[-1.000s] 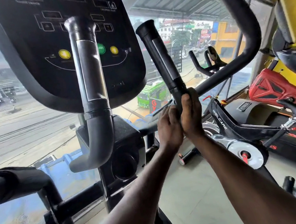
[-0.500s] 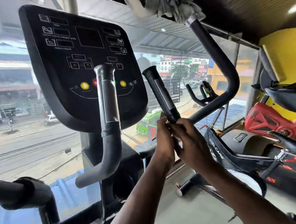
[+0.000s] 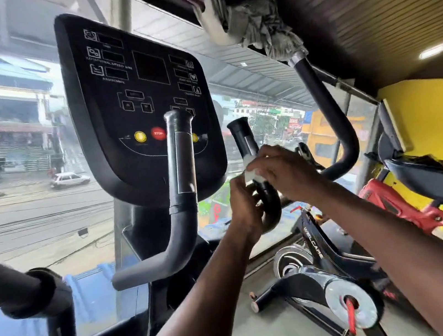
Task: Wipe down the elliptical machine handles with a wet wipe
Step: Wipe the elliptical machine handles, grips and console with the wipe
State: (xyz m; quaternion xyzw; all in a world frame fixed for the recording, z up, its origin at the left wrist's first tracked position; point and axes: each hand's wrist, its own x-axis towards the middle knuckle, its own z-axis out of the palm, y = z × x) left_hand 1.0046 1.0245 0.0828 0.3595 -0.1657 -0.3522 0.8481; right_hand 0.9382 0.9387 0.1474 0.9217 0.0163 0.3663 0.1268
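Now higher, right hand (image 3: pixel 284 171) with wipe (image 3: pixel 253 173)

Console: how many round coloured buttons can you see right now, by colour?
Yellow buttons: 2, the second partly hidden behind the left grip
Red STOP button: 1
Total: 3

A white wipe (image 3: pixel 253 175) is seen on a black handle (image 3: pixel 245 140). The black console (image 3: pixel 127 95) is marked with yellow and red buttons; the wall (image 3: pixel 438 116) is yellow.
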